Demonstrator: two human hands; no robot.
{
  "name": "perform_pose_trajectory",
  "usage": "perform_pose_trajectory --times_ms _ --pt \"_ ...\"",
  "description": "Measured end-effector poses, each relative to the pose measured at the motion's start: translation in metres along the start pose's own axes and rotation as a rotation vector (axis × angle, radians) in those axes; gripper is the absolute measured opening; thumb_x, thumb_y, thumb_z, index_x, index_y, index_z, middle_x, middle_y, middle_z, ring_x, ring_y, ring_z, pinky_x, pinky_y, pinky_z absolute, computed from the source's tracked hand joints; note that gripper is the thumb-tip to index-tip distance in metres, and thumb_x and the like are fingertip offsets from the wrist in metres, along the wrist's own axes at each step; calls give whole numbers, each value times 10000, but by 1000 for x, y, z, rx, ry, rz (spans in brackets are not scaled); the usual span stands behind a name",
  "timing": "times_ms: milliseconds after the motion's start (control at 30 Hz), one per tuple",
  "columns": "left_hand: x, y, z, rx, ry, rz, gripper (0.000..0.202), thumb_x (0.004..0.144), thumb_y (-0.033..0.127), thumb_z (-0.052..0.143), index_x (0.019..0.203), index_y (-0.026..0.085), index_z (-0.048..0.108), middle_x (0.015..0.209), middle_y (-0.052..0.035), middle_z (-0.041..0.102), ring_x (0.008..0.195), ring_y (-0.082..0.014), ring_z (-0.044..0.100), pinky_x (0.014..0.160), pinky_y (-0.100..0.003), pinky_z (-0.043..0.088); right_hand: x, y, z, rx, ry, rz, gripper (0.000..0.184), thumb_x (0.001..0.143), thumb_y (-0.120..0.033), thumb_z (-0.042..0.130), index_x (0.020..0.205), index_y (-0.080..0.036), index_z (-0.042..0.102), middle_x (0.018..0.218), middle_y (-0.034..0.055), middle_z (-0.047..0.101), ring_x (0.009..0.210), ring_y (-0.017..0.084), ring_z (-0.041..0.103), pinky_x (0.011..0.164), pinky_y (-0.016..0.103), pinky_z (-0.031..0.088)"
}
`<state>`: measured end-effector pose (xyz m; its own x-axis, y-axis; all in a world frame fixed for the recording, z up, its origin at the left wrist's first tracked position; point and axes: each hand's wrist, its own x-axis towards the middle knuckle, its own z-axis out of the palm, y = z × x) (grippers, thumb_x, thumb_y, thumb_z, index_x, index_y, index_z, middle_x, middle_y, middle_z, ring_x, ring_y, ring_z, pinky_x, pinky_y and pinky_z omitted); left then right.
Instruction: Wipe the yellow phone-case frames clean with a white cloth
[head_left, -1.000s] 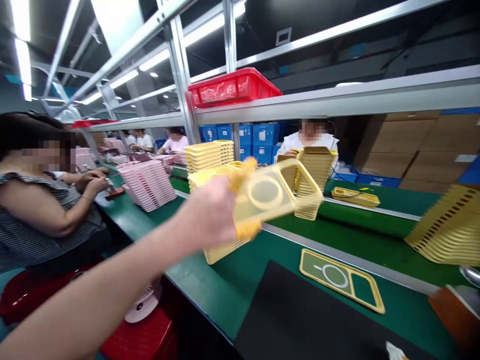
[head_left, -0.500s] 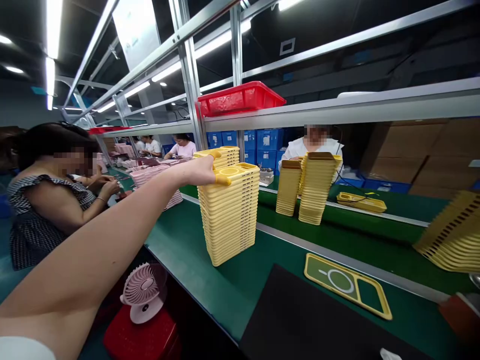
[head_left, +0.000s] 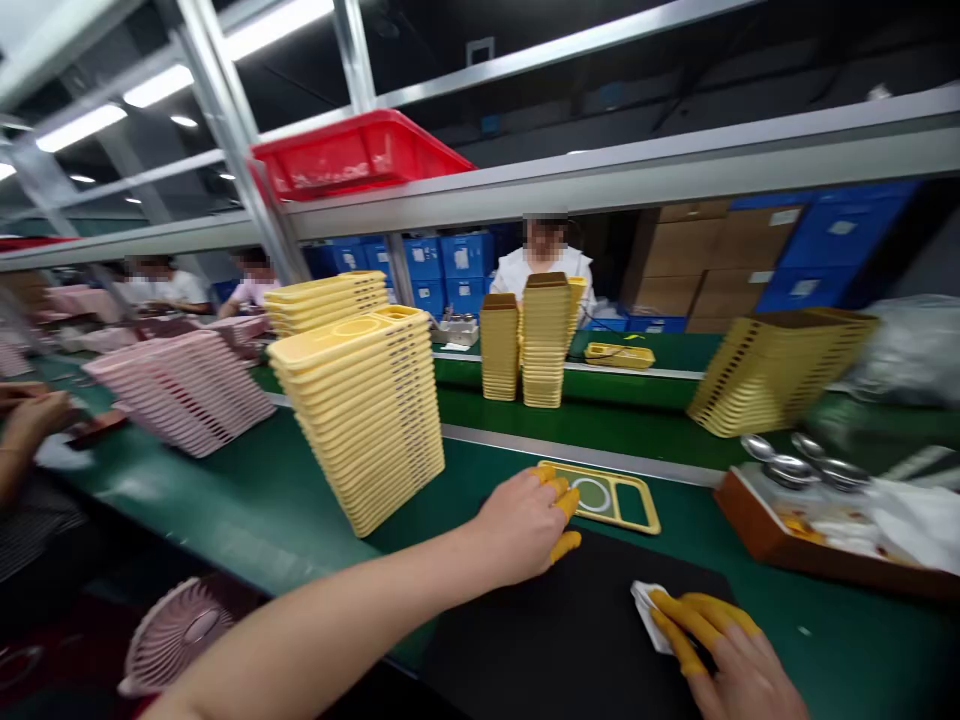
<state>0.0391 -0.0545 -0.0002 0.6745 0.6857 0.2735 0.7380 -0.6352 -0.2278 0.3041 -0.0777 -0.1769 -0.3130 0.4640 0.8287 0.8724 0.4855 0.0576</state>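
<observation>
My left hand, with yellow finger cots on its tips, reaches low over the green bench and its spread fingertips touch the near end of a single yellow phone case lying flat with a white ring in it. My right hand, also in yellow cots, rests fingers flat on a small white cloth on the black mat. A tall stack of yellow cases stands just left of my left arm.
A slanted yellow stack lies at the right, and two smaller stacks stand across the belt before a seated person. Pink cases lie left. An orange tray with metal bowls sits right. A pink fan stands below the bench.
My left hand has left the top of the tall yellow stack and come down to the single case by the mat. My right hand has come into view on the cloth. The view has swung right.
</observation>
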Motion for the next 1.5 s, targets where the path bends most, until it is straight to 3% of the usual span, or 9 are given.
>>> perform_pose_trajectory --times_ms 100,200,433,567,667,800,1000,1167,1500 --pt "40 8 68 -35 -24 10 292 888 301 484 1069 96 586 978 -128 627 936 -268 565 786 -355 475 9 -5 -6 -56 10 123 313 903 -313 335 857 -152 600 802 105 628 778 239 564 667 357 465" --pt "47 14 82 -73 -3 27 199 898 190 414 903 136 606 844 -86 613 798 -227 560 693 -329 469 8 -2 -5 -10 13 284 321 906 -364 358 917 -161 606 856 100 643 829 247 571 706 375 471" --pt "-76 71 74 -315 118 191 149 832 208 525 966 164 571 803 -61 603 736 -218 551 680 -387 475 7 -8 -25 204 68 707 338 862 -459 490 1089 -235 603 1044 46 645 946 228 590 828 373 461" --pt "-113 61 71 -395 85 -120 785 769 448 655 1385 167 259 1327 -186 436 1246 -364 369 960 -551 392 18 -49 -34 349 -137 398 316 864 -290 536 1176 -247 553 1089 35 620 997 207 538 848 344 438" --pt "-117 47 73 -464 57 -197 1009 691 563 686 1427 199 99 1355 -158 433 1283 -336 352 1031 -547 343 36 -90 -27 245 -232 240 211 835 -165 510 969 -236 656 915 53 639 906 242 511 811 406 398" --pt "-116 44 77 -512 85 -216 1007 682 480 703 1414 203 69 1354 -159 441 1264 -308 401 1074 -534 297 62 -121 -19 475 -316 127 204 810 -114 532 852 -261 666 791 6 641 790 190 509 760 350 391" --pt "-116 45 74 -569 -10 -251 994 638 468 720 1398 189 143 1378 -139 423 1307 -292 345 1109 -519 260 74 -86 -30 497 -475 80 148 819 -196 617 928 -287 658 861 -15 665 974 194 523 862 363 364" --pt "-115 44 73 -581 -30 -280 951 649 437 715 1390 188 173 1382 -136 426 1312 -285 338 1114 -518 247 84 -99 -24 674 -541 -115 183 794 -91 556 765 -259 624 763 -51 638 841 140 535 933 373 286" --pt "-114 46 74 -574 -32 -286 953 628 454 725 1378 177 206 1371 -134 434 1312 -279 333 1116 -503 252 78 -114 -15 584 -326 60 177 720 -69 541 680 -238 577 686 -49 606 769 147 486 929 375 236"
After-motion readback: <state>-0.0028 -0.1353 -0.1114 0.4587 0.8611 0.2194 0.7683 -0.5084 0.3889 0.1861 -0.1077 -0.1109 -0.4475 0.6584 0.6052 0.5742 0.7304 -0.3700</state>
